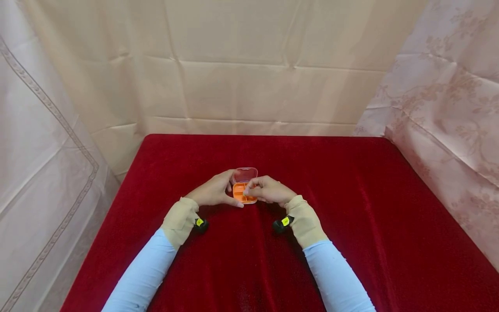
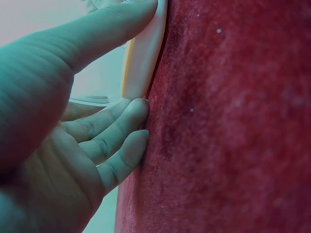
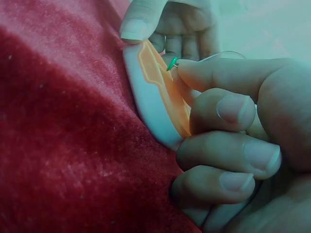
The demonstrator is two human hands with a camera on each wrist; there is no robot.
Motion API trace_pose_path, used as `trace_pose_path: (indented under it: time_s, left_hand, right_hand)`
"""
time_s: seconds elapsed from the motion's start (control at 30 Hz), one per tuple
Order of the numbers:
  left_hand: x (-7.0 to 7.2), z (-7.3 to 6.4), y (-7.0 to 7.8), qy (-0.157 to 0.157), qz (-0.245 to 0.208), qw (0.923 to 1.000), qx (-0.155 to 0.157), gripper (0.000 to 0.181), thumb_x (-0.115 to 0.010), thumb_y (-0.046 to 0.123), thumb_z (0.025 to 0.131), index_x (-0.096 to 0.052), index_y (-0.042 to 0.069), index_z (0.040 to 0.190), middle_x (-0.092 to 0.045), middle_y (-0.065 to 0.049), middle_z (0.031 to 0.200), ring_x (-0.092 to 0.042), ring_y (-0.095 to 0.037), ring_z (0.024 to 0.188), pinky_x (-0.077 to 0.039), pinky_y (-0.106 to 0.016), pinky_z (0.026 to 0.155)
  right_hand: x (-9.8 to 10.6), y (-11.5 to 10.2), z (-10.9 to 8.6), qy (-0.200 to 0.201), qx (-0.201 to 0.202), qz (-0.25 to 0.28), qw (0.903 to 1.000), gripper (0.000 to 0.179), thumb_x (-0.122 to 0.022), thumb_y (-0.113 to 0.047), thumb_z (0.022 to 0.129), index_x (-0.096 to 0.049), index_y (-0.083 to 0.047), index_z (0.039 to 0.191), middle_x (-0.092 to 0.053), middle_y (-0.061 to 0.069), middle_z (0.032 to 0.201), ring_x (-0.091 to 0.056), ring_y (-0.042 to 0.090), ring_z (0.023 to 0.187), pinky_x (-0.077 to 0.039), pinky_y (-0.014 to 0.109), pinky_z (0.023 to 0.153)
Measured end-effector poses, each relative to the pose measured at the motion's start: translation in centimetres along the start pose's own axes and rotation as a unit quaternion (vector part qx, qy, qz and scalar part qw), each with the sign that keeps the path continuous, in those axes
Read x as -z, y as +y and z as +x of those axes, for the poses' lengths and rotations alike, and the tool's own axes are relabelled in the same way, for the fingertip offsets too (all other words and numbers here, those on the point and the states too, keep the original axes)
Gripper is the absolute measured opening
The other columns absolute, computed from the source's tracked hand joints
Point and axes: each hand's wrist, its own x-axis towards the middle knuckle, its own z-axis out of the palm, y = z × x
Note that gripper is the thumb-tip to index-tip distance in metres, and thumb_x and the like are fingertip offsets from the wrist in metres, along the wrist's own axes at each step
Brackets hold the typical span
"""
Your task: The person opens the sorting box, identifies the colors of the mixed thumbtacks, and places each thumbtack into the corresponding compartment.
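A small pill box (image 1: 238, 189) with orange compartments and a pale outer shell lies on the red cloth. Its clear lid (image 1: 246, 174) stands raised at the far side. My left hand (image 1: 216, 189) holds the box from the left, thumb at the near edge and fingers round the side; the left wrist view shows the box's white wall (image 2: 146, 63) between them. Over the compartments, my right hand (image 1: 270, 190) pinches a tiny green-headed pin (image 3: 172, 63) with a short thin stem. Its other fingers are curled beside the box and cover the right compartments in the head view.
Red velvet cloth (image 1: 351, 208) covers the table. A beige curtain (image 1: 249, 86) hangs behind its far edge, with pale curtains at the left and the right (image 1: 448, 108). Dark wrist cameras (image 1: 202, 224) hang under both wrists.
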Motion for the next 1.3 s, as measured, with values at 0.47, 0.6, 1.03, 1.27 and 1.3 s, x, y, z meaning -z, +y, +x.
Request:
trace_pose_path:
  time_s: [0.47, 0.6, 1.03, 1.27, 1.3]
  left_hand:
    - [-0.1, -0.2, -0.1, 0.003, 0.006, 0.9999, -0.010, 0.080, -0.095, 0.034, 0.074, -0.051, 0.012, 0.137, -0.061, -0.001, 0.106, -0.058, -0.017, 0.094, -0.051, -0.032, 0.082]
    - [-0.2, -0.1, 0.0, 0.004, 0.006, 1.0000, -0.007, 0.080, -0.095, 0.036, 0.074, -0.051, 0.011, 0.136, -0.060, -0.002, 0.107, -0.057, -0.018, 0.095, -0.051, -0.033, 0.082]
    - [-0.2, 0.0, 0.0, -0.001, 0.006, 0.9999, 0.012, 0.081, -0.094, 0.037, 0.074, -0.050, 0.010, 0.137, -0.057, -0.003, 0.108, -0.055, -0.020, 0.096, -0.049, -0.034, 0.083]
    - [-0.1, -0.1, 0.3, 0.003, 0.007, 0.9998, 0.017, 0.084, -0.095, 0.035, 0.075, -0.049, 0.009, 0.139, -0.058, -0.003, 0.109, -0.055, -0.020, 0.096, -0.050, -0.034, 0.083]
    - [-0.1, -0.1, 0.3, 0.003, 0.007, 0.9998, 0.017, 0.084, -0.095, 0.035, 0.075, -0.048, 0.009, 0.140, -0.058, -0.003, 0.109, -0.055, -0.020, 0.096, -0.050, -0.034, 0.083]
  right_hand:
    - [-0.2, -0.1, 0.2, -0.001, 0.011, -0.035, 0.9993, 0.010, -0.069, -0.018, 0.099, -0.073, -0.011, 0.102, -0.050, -0.003, 0.065, -0.042, 0.010, 0.056, -0.038, 0.025, 0.053]
    - [1.5, 0.2, -0.5, -0.009, 0.003, -0.007, 0.9999, 0.018, -0.069, -0.024, 0.100, -0.072, -0.008, 0.108, -0.046, -0.003, 0.064, -0.036, 0.009, 0.053, -0.032, 0.024, 0.049]
    - [8.4, 3.6, -4.7, 0.159, -0.079, -0.053, 0.9827, 0.018, -0.065, -0.021, 0.102, -0.070, -0.005, 0.111, -0.057, 0.005, 0.076, -0.046, 0.015, 0.063, -0.035, 0.026, 0.051]
    - [7.1, 3.2, -3.3, 0.168, -0.094, -0.087, 0.9774, 0.012, -0.070, -0.021, 0.099, -0.073, -0.010, 0.104, -0.064, 0.006, 0.085, -0.051, 0.017, 0.066, -0.037, 0.028, 0.052]
    - [6.9, 3.2, -3.2, 0.173, -0.098, -0.093, 0.9756, 0.011, -0.071, -0.021, 0.098, -0.073, -0.011, 0.102, -0.065, 0.006, 0.086, -0.052, 0.017, 0.067, -0.039, 0.028, 0.053]
